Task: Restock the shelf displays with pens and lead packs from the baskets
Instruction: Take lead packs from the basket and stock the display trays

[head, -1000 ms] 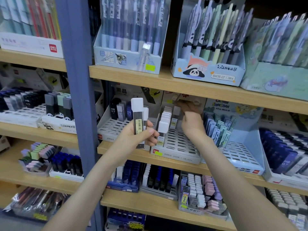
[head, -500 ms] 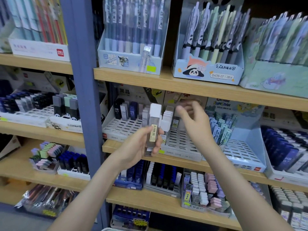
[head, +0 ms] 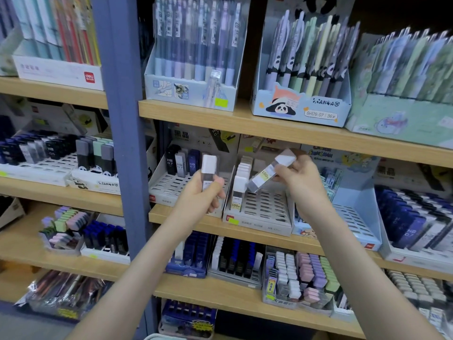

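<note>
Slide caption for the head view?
Right hand tilts a lead pack over the slotted tray; left hand holds a second pack.

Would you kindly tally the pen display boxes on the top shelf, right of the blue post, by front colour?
Light blue: 2, the blue pen box and the panda box
Pale green: 1, the green box
Total: 3

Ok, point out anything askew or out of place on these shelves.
A small clear packet leans against the front of the blue pen box, outside its rows. Lower down, some pastel packs lie toppled in their tray.
</note>
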Action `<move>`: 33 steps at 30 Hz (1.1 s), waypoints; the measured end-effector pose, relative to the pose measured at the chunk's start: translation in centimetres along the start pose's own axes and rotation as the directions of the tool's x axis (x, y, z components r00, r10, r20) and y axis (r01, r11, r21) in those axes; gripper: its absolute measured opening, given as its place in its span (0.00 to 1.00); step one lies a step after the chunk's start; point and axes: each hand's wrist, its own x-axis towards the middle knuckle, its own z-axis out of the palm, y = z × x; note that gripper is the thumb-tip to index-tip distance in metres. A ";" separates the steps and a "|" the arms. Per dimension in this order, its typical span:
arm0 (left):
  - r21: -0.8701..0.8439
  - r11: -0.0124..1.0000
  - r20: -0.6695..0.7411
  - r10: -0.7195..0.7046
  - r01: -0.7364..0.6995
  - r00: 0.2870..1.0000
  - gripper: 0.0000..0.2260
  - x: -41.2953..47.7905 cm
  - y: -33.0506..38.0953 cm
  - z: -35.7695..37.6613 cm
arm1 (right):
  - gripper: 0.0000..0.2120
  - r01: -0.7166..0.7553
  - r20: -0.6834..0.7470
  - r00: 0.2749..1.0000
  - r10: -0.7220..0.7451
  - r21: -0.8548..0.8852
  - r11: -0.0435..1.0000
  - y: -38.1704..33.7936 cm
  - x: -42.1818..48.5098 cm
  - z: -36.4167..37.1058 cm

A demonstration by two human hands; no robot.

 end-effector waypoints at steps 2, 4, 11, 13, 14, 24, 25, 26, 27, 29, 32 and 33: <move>-0.050 0.999 0.001 -0.010 0.010 1.000 0.03 -0.1 -0.2 -0.2 | 0.07 0.013 -0.067 0.997 -0.024 -0.163 0.987 0.7 0.8 0.1; -0.100 0.995 0.010 -0.014 0.015 1.000 0.03 -0.2 -0.3 -0.4 | 0.08 0.045 -0.092 0.993 -0.068 -0.234 0.971 1.6 1.6 0.3; -0.153 0.988 0.029 0.012 -0.008 1.000 0.03 0.3 -1.0 -0.8 | 0.05 0.026 -0.090 0.993 -0.071 -0.426 0.904 3.4 4.3 2.3; -0.158 0.987 0.010 0.013 -0.011 1.000 0.05 0.4 -1.3 -0.8 | 0.09 -0.001 -0.059 0.998 -0.032 -0.489 0.872 3.8 4.8 2.6; -0.164 0.986 -0.003 0.009 -0.009 1.000 0.06 0.5 -1.4 -0.9 | 0.09 -0.006 -0.049 0.999 -0.022 -0.507 0.862 3.9 5.0 2.7; -0.177 0.984 -0.001 -0.018 0.018 1.000 0.06 0.5 -1.9 -1.1 | 0.05 0.004 0.034 0.999 0.020 -0.581 0.814 4.6 5.7 2.9; -0.165 0.986 0.008 -0.015 0.017 1.000 0.06 0.5 -1.9 -1.0 | 0.05 0.016 0.045 0.999 0.012 -0.580 0.814 4.8 5.6 2.9; -0.153 0.988 0.017 -0.012 0.015 1.000 0.05 0.5 -1.9 -0.9 | 0.08 0.033 0.048 0.999 -0.006 -0.570 0.821 5.0 5.7 3.0; -0.146 0.989 0.023 -0.011 0.014 1.000 0.05 0.5 -1.9 -0.9 | 0.10 0.046 0.048 0.999 -0.023 -0.568 0.822 5.1 5.7 3.1; -0.145 0.989 0.033 -0.010 0.014 0.999 0.05 0.5 -1.9 -0.8 | 0.09 0.062 0.047 0.998 -0.043 -0.603 0.795 5.3 5.7 3.3; -0.155 0.988 0.055 0.002 0.007 0.998 0.05 0.4 -1.8 -0.8 | 0.14 0.149 0.060 0.987 -0.147 -0.674 0.724 5.4 6.0 3.2; -0.158 0.988 0.062 0.008 0.002 0.998 0.05 0.3 -1.8 -0.8 | 0.17 0.185 0.073 0.980 -0.188 -0.695 0.694 5.4 6.2 3.2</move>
